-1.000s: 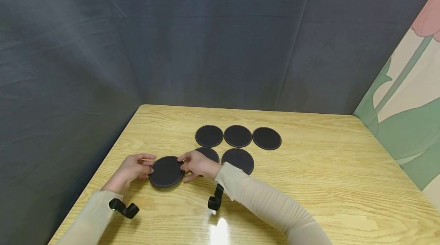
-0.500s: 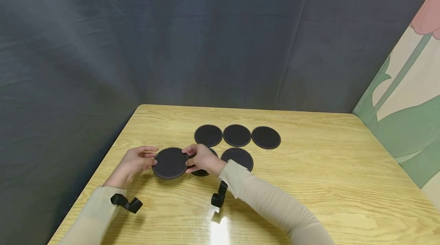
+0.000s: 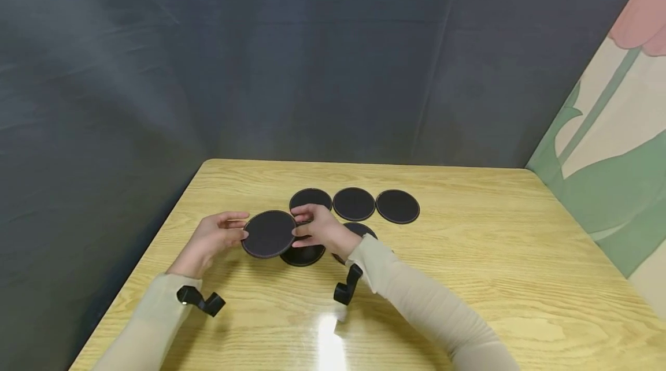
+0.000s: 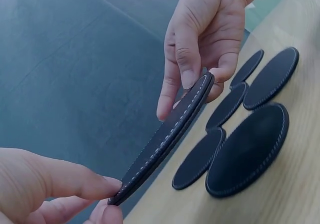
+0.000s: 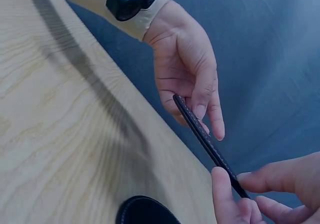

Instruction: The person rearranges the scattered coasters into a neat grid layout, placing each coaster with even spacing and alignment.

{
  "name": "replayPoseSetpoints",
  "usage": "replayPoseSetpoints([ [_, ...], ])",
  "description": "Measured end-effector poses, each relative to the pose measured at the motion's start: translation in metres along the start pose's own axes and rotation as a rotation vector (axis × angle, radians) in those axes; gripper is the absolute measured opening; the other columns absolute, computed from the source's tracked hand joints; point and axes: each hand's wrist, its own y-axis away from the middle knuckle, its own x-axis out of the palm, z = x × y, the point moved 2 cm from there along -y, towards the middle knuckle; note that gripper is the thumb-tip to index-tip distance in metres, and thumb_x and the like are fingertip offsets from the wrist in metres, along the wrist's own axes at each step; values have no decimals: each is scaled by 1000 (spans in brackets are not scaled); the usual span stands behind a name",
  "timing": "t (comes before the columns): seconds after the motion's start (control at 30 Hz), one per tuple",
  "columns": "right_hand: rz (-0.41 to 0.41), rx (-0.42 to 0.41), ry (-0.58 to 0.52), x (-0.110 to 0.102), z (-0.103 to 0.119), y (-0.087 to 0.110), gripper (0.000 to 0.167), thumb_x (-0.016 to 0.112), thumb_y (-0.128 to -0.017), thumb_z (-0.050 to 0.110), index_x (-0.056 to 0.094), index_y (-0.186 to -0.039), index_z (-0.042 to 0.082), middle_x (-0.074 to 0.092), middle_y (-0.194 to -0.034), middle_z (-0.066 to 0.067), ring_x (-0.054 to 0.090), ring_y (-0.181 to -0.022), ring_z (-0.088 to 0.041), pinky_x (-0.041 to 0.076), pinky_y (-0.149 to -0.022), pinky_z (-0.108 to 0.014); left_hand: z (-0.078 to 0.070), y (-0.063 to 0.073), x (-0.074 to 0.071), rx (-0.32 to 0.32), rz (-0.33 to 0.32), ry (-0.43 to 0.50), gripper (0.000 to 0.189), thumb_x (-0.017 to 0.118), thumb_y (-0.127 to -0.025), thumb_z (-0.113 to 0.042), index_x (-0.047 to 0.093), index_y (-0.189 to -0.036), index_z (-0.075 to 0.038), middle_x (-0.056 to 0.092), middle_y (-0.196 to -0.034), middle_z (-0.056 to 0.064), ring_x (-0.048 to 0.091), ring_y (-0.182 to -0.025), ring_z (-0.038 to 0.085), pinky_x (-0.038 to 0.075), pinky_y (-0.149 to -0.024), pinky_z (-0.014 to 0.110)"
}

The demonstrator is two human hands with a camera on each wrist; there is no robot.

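Note:
My left hand (image 3: 215,239) and my right hand (image 3: 324,227) hold a round black coaster (image 3: 267,234) by its opposite edges, thumbs on top and fingers beneath. It is raised over the table and tilted, with a stitched rim. Seen edge-on in the left wrist view, the held coaster (image 4: 162,139) shows a layered edge. Several like coasters lie flat below: a back row of three, with the middle coaster (image 3: 354,204) fully visible, and a front row of two. My right hand partly hides the front right coaster (image 3: 359,229); the held one overlaps the front left coaster (image 3: 303,253).
The wooden table (image 3: 468,255) reaches out to the right. A dark cloth (image 3: 322,59) hangs behind it and along its left side. At the right stands a wall panel (image 3: 614,186) painted with a tulip. Black camera mounts (image 3: 200,300) sit on both wrists.
Both hands have lifted the coaster from low over the table's left part and carried it up, rightward and away from me. The flat coasters stay in place; the view has shifted slightly.

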Motion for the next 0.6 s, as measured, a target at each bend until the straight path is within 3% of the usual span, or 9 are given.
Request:
replayPoseSetpoints([
  [0.23, 3, -5, -42, -18, 6, 9, 54, 59, -89, -12, 45, -140, -1, 46, -119, -16, 60, -82, -19, 60, -78, -34, -15, -4, 9, 17, 27, 43, 53, 63, -90, -5, 46, -140, 2, 49, -132, 19, 59, -100, 11, 53, -87, 23],
  [0.6, -17, -33, -89, -49, 5, 23, 49, 58, -90, -10, 48, -138, -3, 47, -112, -12, 58, -89, -17, 58, -84, -37, -29, -14, 36, 59, 41, 87, 52, 64, -87, 0, 49, -136, 5, 54, -125, 19, 59, -97, 12, 54, -83, 22],
])
